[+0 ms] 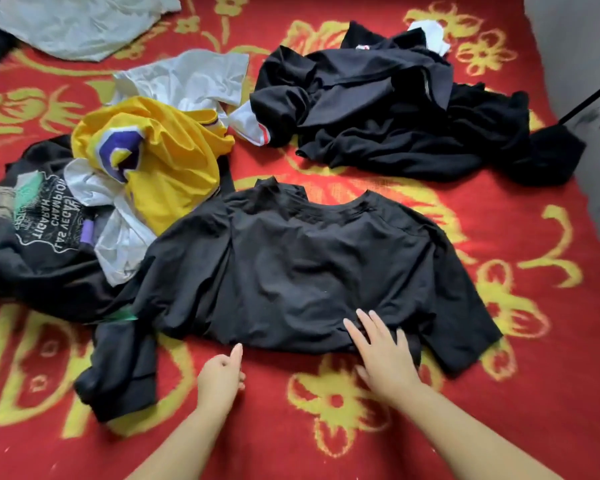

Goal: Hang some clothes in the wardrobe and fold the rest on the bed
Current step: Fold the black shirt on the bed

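Your right hand [383, 355] presses flat on the black shirt [291, 271]'s near edge; your left hand [222, 375] hovers loosely curled, empty; it's probably soft, light fabric; take the sleeves.

Two bare forearms, no sleeves, left grip [220, 377], right grip [383, 355]

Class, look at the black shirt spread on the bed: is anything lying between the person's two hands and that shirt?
Nothing visible does. The right hand already rests flat on the lower edge of the black shirt. The left hand lies just short of that edge, with only bare red bedspread between them. The other clothes lie farther away.
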Tool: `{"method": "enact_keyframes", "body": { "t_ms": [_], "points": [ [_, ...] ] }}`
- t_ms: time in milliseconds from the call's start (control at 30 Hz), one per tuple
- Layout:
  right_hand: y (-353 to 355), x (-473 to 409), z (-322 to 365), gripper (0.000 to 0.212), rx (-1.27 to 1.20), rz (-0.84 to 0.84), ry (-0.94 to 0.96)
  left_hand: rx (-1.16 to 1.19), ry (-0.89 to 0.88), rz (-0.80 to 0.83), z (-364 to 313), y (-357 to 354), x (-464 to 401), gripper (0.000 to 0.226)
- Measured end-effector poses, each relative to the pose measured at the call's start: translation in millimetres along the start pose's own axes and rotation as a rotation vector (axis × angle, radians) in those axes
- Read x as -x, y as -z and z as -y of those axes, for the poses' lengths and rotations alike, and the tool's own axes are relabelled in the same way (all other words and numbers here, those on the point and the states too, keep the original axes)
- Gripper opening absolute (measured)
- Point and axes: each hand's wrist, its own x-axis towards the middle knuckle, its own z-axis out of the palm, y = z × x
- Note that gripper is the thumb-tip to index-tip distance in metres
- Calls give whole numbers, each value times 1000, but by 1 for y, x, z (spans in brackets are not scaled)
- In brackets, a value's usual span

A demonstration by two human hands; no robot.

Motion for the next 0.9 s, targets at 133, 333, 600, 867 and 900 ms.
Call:
{"method": "enact_keyframes", "body": {
  "t_ms": [133, 333, 600, 867, 900],
  "points": [
    [25, -15, -9, 59, -65, -82, -44, 720, 216, 134, -39, -3, -16, 15],
    [49, 0, -12, 46, -67, -126, 34, 996, 287, -216, -77, 11, -20, 33],
    [44, 6, 30, 47, -231, 242, 261, 966, 409, -5, 4, 26, 1, 42],
    [115, -124, 11, 68, -467, -57, -50, 1004, 596, 225, 16, -46, 32, 33],
    [116, -133, 12, 74, -504, -18, -53, 1035, 609, 239, 16, -52, 36, 36]
  ]
}}
